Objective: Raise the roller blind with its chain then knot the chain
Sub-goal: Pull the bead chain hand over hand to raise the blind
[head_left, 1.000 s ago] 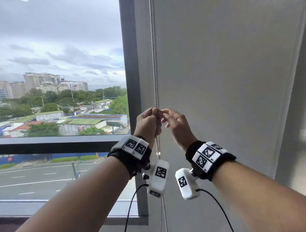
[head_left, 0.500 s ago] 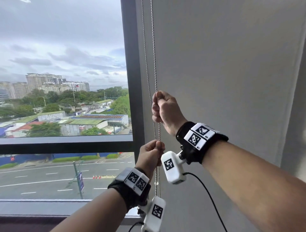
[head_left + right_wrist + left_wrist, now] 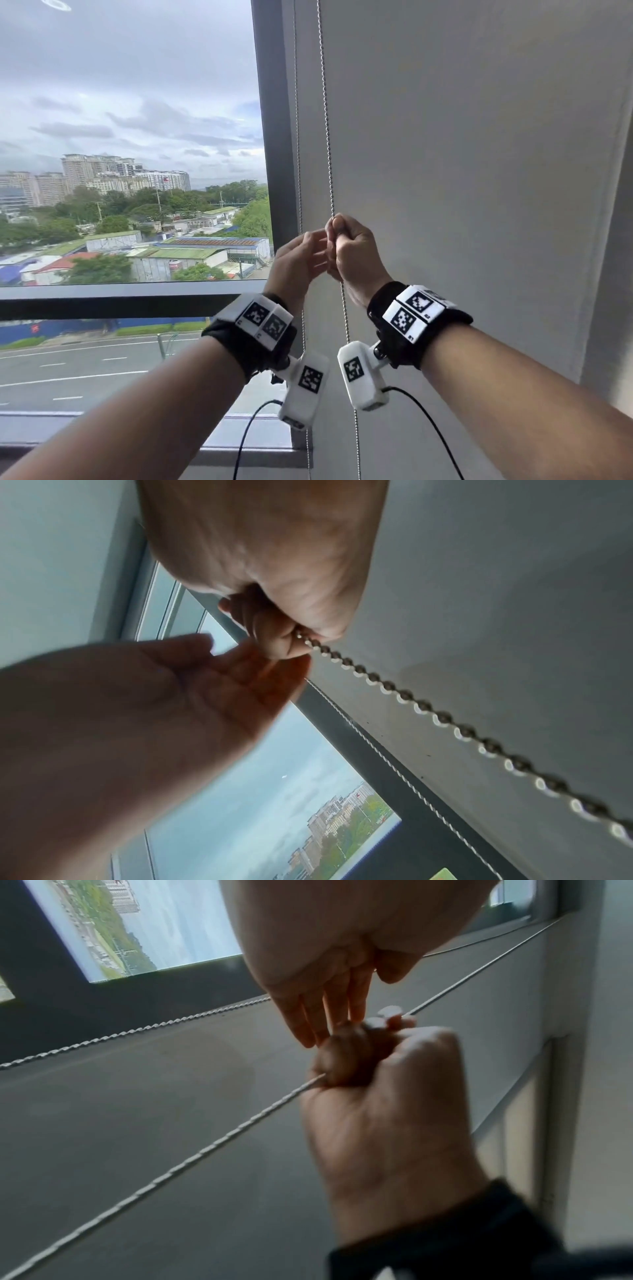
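The grey roller blind (image 3: 462, 171) hangs over the right-hand pane. Its metal bead chain (image 3: 327, 137) drops in two strands along the blind's left edge. My right hand (image 3: 337, 236) is a fist around the front strand, which comes out under it (image 3: 377, 680). The rear strand (image 3: 298, 137) hangs free behind. My left hand (image 3: 320, 240) is level with the right one, its fingers (image 3: 318, 1015) straight and touching the right fist (image 3: 359, 1053), holding nothing. In the right wrist view the left hand (image 3: 260, 658) lies open just below the right hand (image 3: 274, 639).
A dark window frame post (image 3: 270, 137) stands just left of the chain, with a horizontal rail (image 3: 120, 301) lower down. Beyond the glass lie a road and buildings. A wall (image 3: 613, 274) borders the blind on the right. Wrist camera cables (image 3: 246, 438) hang below my forearms.
Half a second ago my left hand gripped the chain low under the raised right hand. It has let go and come up beside the right fist, which still holds the front strand.
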Demonstrator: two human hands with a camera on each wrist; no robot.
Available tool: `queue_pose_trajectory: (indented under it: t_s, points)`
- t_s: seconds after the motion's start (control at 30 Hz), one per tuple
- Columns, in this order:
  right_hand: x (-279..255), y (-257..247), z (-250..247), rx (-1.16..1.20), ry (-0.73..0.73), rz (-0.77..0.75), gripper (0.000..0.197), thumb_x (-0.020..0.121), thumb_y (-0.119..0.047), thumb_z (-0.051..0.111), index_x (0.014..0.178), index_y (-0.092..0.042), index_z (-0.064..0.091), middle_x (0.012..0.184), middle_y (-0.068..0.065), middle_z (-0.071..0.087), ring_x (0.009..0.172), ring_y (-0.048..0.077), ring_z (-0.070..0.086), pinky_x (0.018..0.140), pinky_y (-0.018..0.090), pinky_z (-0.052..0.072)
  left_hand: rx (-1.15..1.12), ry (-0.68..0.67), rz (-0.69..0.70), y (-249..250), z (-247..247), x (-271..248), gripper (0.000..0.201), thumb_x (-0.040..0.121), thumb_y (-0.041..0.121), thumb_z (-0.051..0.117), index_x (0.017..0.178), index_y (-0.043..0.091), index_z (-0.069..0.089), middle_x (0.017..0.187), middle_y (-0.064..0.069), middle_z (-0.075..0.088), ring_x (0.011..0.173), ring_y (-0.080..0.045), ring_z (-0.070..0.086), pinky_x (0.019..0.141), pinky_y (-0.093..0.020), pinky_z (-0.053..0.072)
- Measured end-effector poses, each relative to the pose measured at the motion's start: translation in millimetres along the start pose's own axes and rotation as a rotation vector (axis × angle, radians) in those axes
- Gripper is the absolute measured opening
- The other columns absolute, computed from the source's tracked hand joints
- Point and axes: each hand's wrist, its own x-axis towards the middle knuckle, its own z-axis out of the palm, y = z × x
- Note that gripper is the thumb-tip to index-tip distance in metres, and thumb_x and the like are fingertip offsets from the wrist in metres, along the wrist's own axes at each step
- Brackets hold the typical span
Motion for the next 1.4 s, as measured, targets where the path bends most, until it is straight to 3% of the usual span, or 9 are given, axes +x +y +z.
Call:
queue_pose_trajectory:
  t_s: [0.2, 0.33, 0.43, 0.6, 0.8, 1.0, 1.17, 1.27, 1.4]
  points:
    - [-17.6, 26.7, -10.2, -0.027, -0.021, 0.059, 0.026, 0.091, 0.005, 0.03, 0.074, -0.006, 0.046, 0.058, 0.002, 0.028, 0.04, 0.009, 0.022, 0.04, 0.019, 0.017, -0.015, -0.032, 0.04, 42.8, 32.1, 25.7, 0.032, 0.098, 0.021, 0.035, 0.106, -0.003, 0.056, 0.092, -0.02, 0.065, 0.077, -0.027, 0.063, 0.068, -0.029, 0.05]
    - [-37.2, 54.5, -20.0, -0.085, -0.02, 0.065, 0.04, 0.087, 0.008, 0.029, 0.06, -0.019, 0.039, 0.063, 0.0, 0.031, 0.055, 0.012, 0.027, 0.05, 0.031, 0.02, -0.056, 0.012, 0.034, 52.5, 48.7, 39.7, 0.03, 0.098, 0.024, 0.035, 0.096, 0.004, 0.057, 0.077, -0.013, 0.063, 0.064, -0.023, 0.06, 0.061, -0.03, 0.047]
    - [-48.1, 67.8, -26.3, -0.048, -0.046, 0.118, 0.03, 0.086, -0.002, 0.036, 0.063, -0.021, 0.041, 0.063, 0.003, 0.033, 0.056, 0.019, 0.03, 0.052, 0.031, 0.025, -0.007, 0.085, 0.043, 41.4, 53.6, 44.3, 0.03, 0.098, 0.022, 0.037, 0.084, 0.008, 0.058, 0.052, 0.0, 0.048, 0.041, -0.011, 0.038, 0.041, -0.022, 0.03]
    - [-53.3, 63.9, -38.2, -0.034, -0.146, 0.147, 0.013, 0.077, -0.006, 0.039, 0.076, -0.004, 0.052, 0.067, 0.007, 0.044, 0.053, 0.016, 0.043, 0.049, 0.028, 0.033, 0.047, 0.177, 0.036, 26.8, 56.9, 42.3, 0.038, 0.089, 0.001, 0.025, 0.06, 0.016, 0.046, 0.04, 0.009, 0.028, 0.034, -0.008, 0.018, 0.039, -0.013, 0.016]
    - [-30.2, 58.5, -52.7, -0.197, -0.127, 0.101, 0.03, 0.098, -0.015, 0.042, 0.088, -0.013, 0.071, 0.086, 0.006, 0.071, 0.083, 0.018, 0.064, 0.084, 0.041, 0.048, 0.065, 0.174, -0.011, 18.8, 49.0, 33.2, 0.04, 0.073, -0.009, 0.017, 0.057, 0.016, 0.043, 0.039, 0.007, 0.026, 0.033, -0.009, 0.017, 0.041, -0.013, 0.015]
    - [6.2, 13.1, -38.9, -0.197, -0.1, -0.073, 0.031, 0.092, -0.024, 0.043, 0.101, -0.011, 0.07, 0.09, 0.006, 0.069, 0.084, 0.016, 0.063, 0.077, 0.037, 0.049, 0.069, 0.171, -0.044, -1.8, 32.6, 16.7, 0.042, 0.087, -0.004, 0.03, 0.056, 0.016, 0.049, 0.04, 0.007, 0.031, 0.033, -0.007, 0.022, 0.036, -0.014, 0.019]
    - [29.9, -28.9, -14.9, -0.155, -0.125, -0.13, 0.03, 0.102, -0.019, 0.039, 0.112, -0.008, 0.065, 0.092, 0.009, 0.07, 0.087, 0.022, 0.066, 0.081, 0.039, 0.053, 0.115, 0.177, -0.107, -18.5, 23.6, 1.8, 0.042, 0.072, -0.011, 0.019, 0.054, 0.019, 0.044, 0.041, 0.007, 0.029, 0.034, -0.008, 0.021, 0.037, -0.014, 0.019]
    - [36.8, -45.2, 1.7, -0.021, -0.157, -0.096, 0.03, 0.104, -0.018, 0.035, 0.109, -0.005, 0.061, 0.081, 0.01, 0.064, 0.068, 0.023, 0.06, 0.066, 0.036, 0.051, 0.156, 0.189, -0.131, -35.2, 17.8, -7.4, 0.04, 0.081, -0.008, 0.024, 0.056, 0.017, 0.045, 0.04, 0.007, 0.029, 0.034, -0.008, 0.021, 0.036, -0.014, 0.018]
    - [38.4, -44.4, 12.1, 0.077, -0.137, -0.032, 0.031, 0.103, -0.018, 0.032, 0.083, -0.013, 0.056, 0.055, -0.002, 0.046, 0.042, 0.011, 0.033, 0.042, 0.022, 0.03, 0.197, 0.185, -0.131, -57.2, 4.4, -19.6, 0.046, 0.092, 0.002, 0.036, 0.05, 0.019, 0.047, 0.047, 0.006, 0.033, 0.04, -0.008, 0.028, 0.04, -0.017, 0.022]
